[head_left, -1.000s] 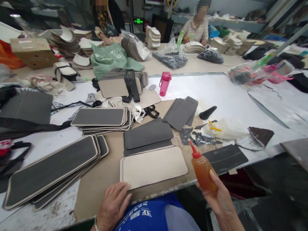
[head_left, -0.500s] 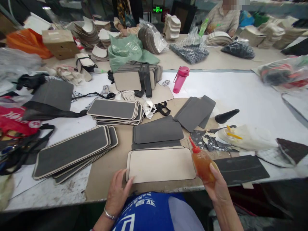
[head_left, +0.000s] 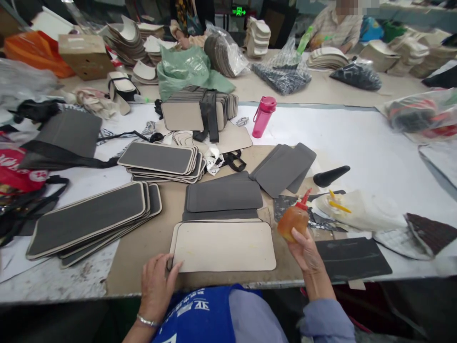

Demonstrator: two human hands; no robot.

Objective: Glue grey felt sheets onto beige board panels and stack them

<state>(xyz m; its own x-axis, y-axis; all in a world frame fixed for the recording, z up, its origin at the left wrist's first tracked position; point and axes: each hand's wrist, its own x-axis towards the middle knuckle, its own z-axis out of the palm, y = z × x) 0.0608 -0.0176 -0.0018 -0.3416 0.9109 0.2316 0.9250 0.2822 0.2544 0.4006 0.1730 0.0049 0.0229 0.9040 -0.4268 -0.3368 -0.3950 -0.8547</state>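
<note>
A rounded beige panel [head_left: 224,247] lies flat before me, on top of a stack whose edges show behind it. My left hand [head_left: 157,281] grips its lower left corner, thumb on the top face and fingers curled at the edge. At the panel's right, my right hand [head_left: 303,250] is closed around a squeeze bottle [head_left: 292,223] of amber liquid, probably glue. Its red nozzle points up and slightly right, away from the panel. Just behind the panel, dark grey panels [head_left: 224,193] lie stacked, with more grey panels [head_left: 283,166] fanned out at their right.
Grey panels with beige borders [head_left: 89,219] are piled at left, another such pile [head_left: 157,159] behind. A pink bottle [head_left: 264,116] stands farther back. At right lie a black-handled tool [head_left: 330,176], a white bag [head_left: 374,207] and a dark sheet [head_left: 352,259]. Two people are across the table.
My right hand has turned the bottle, so its nozzle now tips up and right instead of left toward the panel. The view has shifted slightly right; my left hand stays at the panel's corner.
</note>
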